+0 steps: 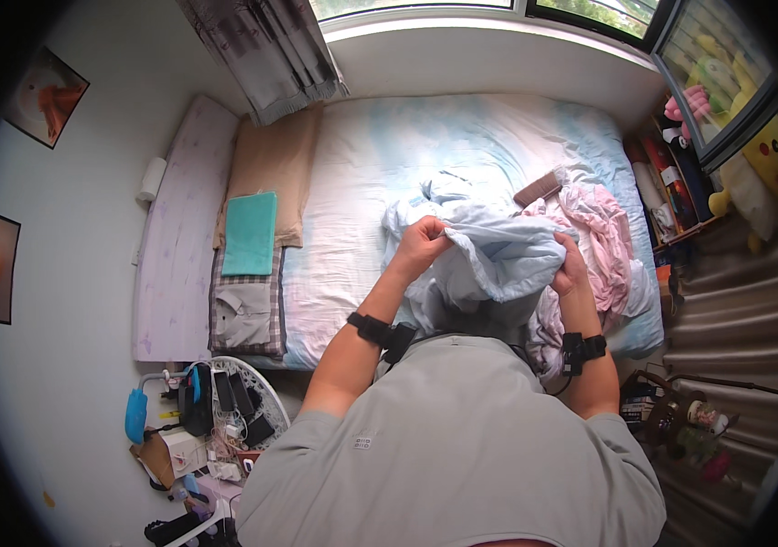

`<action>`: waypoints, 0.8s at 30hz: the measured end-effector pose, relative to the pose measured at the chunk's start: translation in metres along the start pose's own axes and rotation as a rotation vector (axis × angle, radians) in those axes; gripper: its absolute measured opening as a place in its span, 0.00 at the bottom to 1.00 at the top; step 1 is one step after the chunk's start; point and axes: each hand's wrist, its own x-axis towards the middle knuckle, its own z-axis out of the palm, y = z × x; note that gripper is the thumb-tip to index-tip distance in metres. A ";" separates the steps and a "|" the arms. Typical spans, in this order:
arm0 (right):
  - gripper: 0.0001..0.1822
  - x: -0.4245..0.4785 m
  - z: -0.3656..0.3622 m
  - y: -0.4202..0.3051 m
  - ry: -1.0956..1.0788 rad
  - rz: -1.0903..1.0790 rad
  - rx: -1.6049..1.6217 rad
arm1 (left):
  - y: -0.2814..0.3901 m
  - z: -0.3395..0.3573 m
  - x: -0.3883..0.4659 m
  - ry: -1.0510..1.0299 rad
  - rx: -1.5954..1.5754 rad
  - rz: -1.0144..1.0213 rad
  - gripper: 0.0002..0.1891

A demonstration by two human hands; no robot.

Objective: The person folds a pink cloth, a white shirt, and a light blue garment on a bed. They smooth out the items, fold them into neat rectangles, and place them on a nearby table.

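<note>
A crumpled light-blue quilt or cover (pixel 505 256) hangs between my two hands above the near side of the bed. My left hand (pixel 423 241) pinches its edge near the middle. At the other end, my right hand (pixel 569 265) grips the cloth. More of the blue fabric lies bunched behind and below, resting on the mattress. To the right is a rumpled pink and white cloth (pixel 597 239). A brown bed brush (pixel 538 189) lies beside that cloth, partly covered at its lower edge.
Pillows (pixel 273 171) line the left end, bearing a folded teal cloth (pixel 250 234) and a folded grey shirt (pixel 243 316). A cluttered white round table (pixel 259 390) stands at lower left. An opened window sash (pixel 714 82) juts in at upper right, near a shelf (pixel 669 184) and plush toys (pixel 772 157).
</note>
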 end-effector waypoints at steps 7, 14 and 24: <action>0.31 0.009 -0.070 -0.003 0.375 -0.669 0.000 | 0.044 0.022 0.014 0.035 0.229 0.287 0.07; 0.32 -0.032 -0.052 -0.017 0.599 -0.882 -0.653 | 0.066 0.025 0.023 0.054 0.103 0.111 0.07; 0.34 -0.065 0.064 -0.005 -0.126 -0.718 -1.574 | 0.066 0.064 0.033 -0.190 0.355 0.292 0.07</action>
